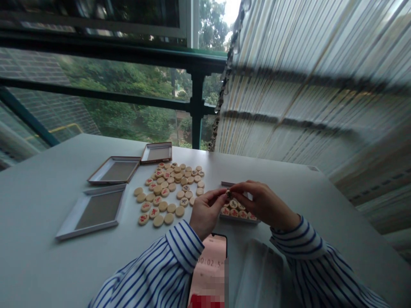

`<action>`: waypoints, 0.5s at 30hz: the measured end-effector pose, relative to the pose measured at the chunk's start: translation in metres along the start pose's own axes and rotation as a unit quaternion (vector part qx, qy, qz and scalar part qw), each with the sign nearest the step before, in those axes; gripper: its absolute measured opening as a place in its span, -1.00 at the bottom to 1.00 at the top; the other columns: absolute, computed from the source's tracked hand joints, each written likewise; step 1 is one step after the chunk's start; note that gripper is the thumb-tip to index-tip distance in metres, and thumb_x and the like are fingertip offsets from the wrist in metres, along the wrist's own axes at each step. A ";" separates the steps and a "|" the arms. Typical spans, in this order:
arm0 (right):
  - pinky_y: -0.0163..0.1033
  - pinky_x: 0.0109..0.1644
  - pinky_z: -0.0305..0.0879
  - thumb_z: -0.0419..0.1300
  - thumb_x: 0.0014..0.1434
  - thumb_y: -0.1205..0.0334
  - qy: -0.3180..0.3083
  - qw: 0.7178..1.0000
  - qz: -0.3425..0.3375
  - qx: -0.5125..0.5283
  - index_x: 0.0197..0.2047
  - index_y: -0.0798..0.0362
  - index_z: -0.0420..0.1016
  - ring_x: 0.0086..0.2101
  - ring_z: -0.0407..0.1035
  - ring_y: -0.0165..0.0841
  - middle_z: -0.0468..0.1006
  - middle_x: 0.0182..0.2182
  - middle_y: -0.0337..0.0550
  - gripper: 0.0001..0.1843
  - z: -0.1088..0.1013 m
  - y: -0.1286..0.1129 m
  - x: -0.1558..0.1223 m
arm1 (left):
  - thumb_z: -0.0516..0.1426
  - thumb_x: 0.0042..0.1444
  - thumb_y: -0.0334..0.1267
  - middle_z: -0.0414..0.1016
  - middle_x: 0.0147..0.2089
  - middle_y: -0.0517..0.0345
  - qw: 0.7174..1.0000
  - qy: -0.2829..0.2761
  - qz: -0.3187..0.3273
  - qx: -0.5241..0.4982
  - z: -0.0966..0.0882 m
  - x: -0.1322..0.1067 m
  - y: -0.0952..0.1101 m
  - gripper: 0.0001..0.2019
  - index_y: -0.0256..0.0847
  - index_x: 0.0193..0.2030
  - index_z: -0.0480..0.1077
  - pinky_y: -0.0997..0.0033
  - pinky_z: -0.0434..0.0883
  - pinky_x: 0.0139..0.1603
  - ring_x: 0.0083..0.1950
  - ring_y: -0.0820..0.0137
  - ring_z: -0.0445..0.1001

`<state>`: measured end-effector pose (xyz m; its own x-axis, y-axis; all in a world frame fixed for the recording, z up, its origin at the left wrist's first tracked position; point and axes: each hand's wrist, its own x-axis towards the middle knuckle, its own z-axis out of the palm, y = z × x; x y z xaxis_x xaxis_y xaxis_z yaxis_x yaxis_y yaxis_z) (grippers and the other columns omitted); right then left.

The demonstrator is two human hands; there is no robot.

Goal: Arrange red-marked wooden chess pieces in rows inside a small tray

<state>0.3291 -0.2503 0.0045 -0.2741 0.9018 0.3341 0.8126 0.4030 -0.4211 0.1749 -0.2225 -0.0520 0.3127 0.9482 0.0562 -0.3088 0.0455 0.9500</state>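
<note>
My left hand (pixel 204 214) and my right hand (pixel 268 204) meet over a small box (pixel 224 184). Between their fingertips is a round wooden xiangqi piece (pixel 229 194) with a dark character on top, and both hands pinch it. Inside the box, red-marked xiangqi pieces (pixel 234 212) line the near side, with dark-marked ones (pixel 233 204) behind them. My right hand hides part of the box. To the left of my hands, many loose xiangqi pieces (pixel 163 206) lie scattered, some showing red or black characters and others plain faces.
Three shallow trays or lids, a near one (pixel 120 207), a middle one (pixel 135 171) and a far one (pixel 157 160), lie left on the white table (pixel 35 205). A phone (pixel 210 248) showing a timer and a clear plastic wrapper (pixel 260 273) lie in front. Windows and a blind stand behind.
</note>
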 end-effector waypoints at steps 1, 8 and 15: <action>-0.29 -0.30 0.29 0.07 0.14 0.24 0.000 1.000 0.002 0.004 -0.22 0.02 0.48 -0.39 0.38 -0.40 0.53 -0.41 -0.17 -0.81 0.000 0.000 0.000 | 0.22 -0.08 -0.25 0.56 -0.32 0.07 1.000 0.001 -0.004 -0.002 0.000 0.000 0.000 -0.76 -0.29 -0.24 0.49 0.44 0.45 -0.23 -0.31 0.40 0.50; -0.33 -0.34 0.28 0.10 0.12 0.23 0.009 0.999 0.034 0.036 -0.24 0.03 0.47 -0.43 0.37 -0.44 0.52 -0.42 -0.20 -0.83 -0.001 -0.001 0.000 | 0.23 -0.09 -0.26 0.55 -0.33 0.09 1.000 -0.005 -0.007 -0.024 0.001 0.000 0.002 -0.78 -0.29 -0.27 0.48 0.46 0.43 -0.24 -0.32 0.44 0.49; -0.31 -0.29 0.30 0.10 0.11 0.26 0.003 0.999 0.011 0.046 -0.18 0.02 0.47 -0.36 0.39 -0.42 0.54 -0.35 -0.16 -0.80 -0.004 -0.002 0.000 | 0.24 -0.11 -0.23 0.54 -0.35 0.08 0.999 0.000 -0.016 -0.029 -0.001 0.001 0.001 -0.76 -0.29 -0.28 0.48 0.44 0.42 -0.25 -0.34 0.44 0.48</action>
<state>0.3294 -0.2518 0.0089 -0.2536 0.9096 0.3291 0.7671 0.3964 -0.5044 0.1740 -0.2213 -0.0512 0.3230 0.9460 0.0251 -0.3500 0.0948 0.9319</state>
